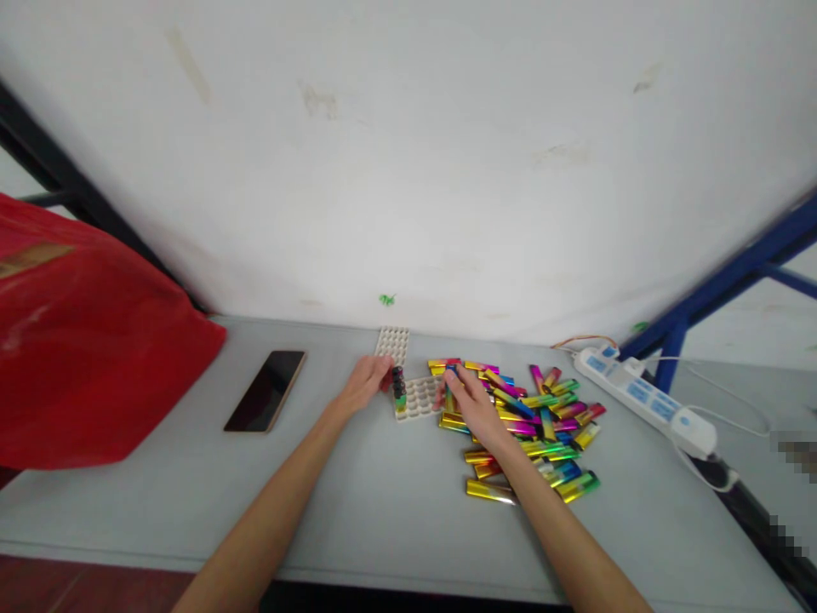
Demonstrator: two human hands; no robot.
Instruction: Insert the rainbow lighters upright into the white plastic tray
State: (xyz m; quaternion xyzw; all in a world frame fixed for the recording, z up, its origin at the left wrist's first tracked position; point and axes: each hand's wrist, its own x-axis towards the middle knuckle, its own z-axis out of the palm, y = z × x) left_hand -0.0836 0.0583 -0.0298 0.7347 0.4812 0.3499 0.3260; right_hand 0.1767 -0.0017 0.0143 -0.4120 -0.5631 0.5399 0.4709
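Observation:
A pale tray with round holes [421, 400] lies on the grey table, with several dark-topped pieces [399, 387] upright along its left edge. My left hand [368, 380] is at that edge, its fingers bent together beside the dark tops; what they hold, if anything, is too small to tell. Over the tray's right side, my right hand [469, 400] grips a shiny lighter-like tube [450, 387] between thumb and fingers. Many similar metallic, multicoloured tubes [511, 417] lie in a loose heap right of the tray, partly under my right hand and forearm.
Behind the tray, a second holed tray [393, 343] lies near the wall. A dark phone [266, 392] rests at the left, beside a large red bag or cloth [95, 340]. A white power strip [644, 398] with cables is at the right, near a blue metal frame [734, 268].

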